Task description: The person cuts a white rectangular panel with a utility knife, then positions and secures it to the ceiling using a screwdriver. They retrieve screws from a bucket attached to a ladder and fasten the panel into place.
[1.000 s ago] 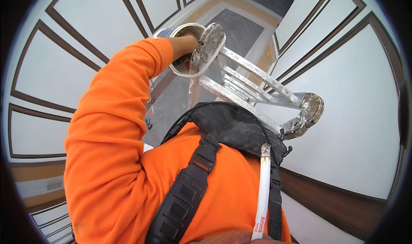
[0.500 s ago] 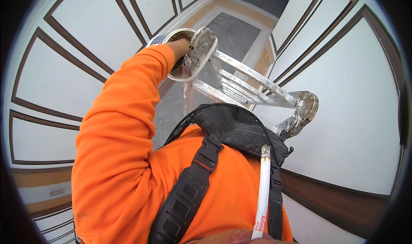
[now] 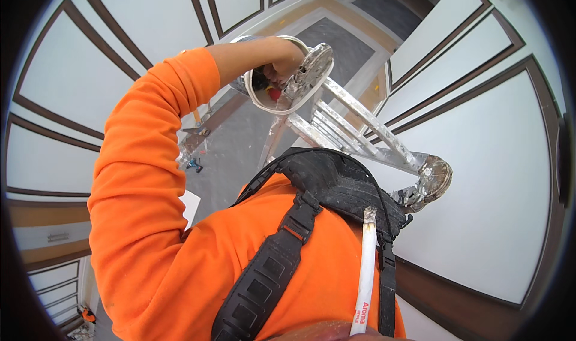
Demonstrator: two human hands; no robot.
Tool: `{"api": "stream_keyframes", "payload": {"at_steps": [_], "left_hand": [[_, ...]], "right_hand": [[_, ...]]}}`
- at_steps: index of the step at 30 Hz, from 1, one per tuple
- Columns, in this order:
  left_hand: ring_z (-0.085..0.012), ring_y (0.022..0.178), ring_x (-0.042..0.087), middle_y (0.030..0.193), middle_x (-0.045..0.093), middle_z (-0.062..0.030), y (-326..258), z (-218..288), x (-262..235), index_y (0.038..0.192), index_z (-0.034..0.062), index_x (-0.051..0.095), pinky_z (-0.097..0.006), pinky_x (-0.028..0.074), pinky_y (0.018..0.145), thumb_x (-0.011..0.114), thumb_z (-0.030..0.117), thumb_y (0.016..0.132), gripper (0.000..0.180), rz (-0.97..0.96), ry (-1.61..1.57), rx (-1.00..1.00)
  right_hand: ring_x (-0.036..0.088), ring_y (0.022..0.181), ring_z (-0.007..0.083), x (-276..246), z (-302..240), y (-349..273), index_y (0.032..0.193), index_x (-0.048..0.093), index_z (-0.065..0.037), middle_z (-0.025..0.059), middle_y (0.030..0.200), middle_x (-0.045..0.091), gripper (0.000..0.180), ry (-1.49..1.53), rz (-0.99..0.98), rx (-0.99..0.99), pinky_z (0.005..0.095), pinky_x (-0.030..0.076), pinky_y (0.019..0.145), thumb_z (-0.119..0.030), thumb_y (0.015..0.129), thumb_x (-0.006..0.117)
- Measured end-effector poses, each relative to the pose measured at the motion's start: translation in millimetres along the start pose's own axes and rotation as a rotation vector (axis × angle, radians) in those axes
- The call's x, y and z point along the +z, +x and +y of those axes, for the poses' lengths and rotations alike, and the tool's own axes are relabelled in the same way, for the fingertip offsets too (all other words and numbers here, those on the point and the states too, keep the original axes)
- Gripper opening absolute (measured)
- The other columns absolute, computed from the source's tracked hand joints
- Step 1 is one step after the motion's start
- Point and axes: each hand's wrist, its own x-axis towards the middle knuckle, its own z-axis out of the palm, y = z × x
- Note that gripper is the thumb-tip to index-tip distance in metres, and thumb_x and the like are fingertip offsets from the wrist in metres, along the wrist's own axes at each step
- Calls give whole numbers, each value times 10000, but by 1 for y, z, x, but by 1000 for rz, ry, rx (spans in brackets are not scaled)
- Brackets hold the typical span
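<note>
My left arm, in an orange sleeve, reaches over to a pale bucket [image 3: 255,98] at the ladder's top. My left hand [image 3: 282,65] is down inside its mouth, fingers curled and partly hidden. Below them shows something red and yellow [image 3: 274,93]; whether the fingers grip it is unclear. The bucket sits against a rounded, spattered joint [image 3: 312,71] of the aluminium ladder [image 3: 366,122]. My right hand does not show. A black padded pouch [image 3: 327,173] with a buckled strap [image 3: 264,269] lies across my orange top.
A white cigarette [image 3: 365,269] with an ashy tip juts up from the lower edge. The ladder's other joint [image 3: 437,176] stands by a white panelled wall [image 3: 480,191]. Far below, a blue-green tool [image 3: 195,164] lies on the grey floor covering [image 3: 231,149], near a white sheet [image 3: 191,208].
My left forearm is more bared and bent over the bucket, with the hand farther right. The view has shifted, uncovering the bucket's inside and floor items left of the ladder.
</note>
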Motion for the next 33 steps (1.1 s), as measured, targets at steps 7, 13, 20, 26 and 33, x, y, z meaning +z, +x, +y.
{"api": "stream_keyframes", "payload": {"at_steps": [7,13,20,26,33], "left_hand": [[-245,555,650,718,703,-112,-2,1,6,979,27,777,-378,480,474,736,-57,683,310,32,253,51],[-279,758,719,875,764,-113,-6,4,1,942,37,798,-398,548,689,864,21,685,266,49,249,31],[-294,789,724,910,759,-132,-14,6,1,1051,41,784,-401,557,721,846,6,681,377,65,227,14],[-325,903,727,989,755,-172,-39,17,-3,1063,43,791,-437,556,810,771,61,734,329,138,41,42],[-330,923,731,1022,753,-190,4,7,20,1049,56,795,-441,562,828,810,93,710,341,223,39,45]], "right_hand": [[330,1325,418,-16,-36,35,1395,275,91,298,1379,297,728,-36,61,-148,615,119,1245,-382,973,633],[358,1308,416,-29,-58,57,1383,305,88,293,1360,331,691,-45,120,-213,625,123,1241,-370,978,625],[391,1287,415,-43,-75,74,1369,340,85,287,1338,371,648,-60,178,-287,637,127,1237,-357,984,617],[419,1269,413,-59,-89,92,1357,370,82,281,1319,405,613,-86,221,-348,648,131,1234,-346,988,609],[452,1249,411,-79,-106,110,1344,406,79,275,1297,445,573,-116,282,-423,659,136,1230,-332,994,600]]}}
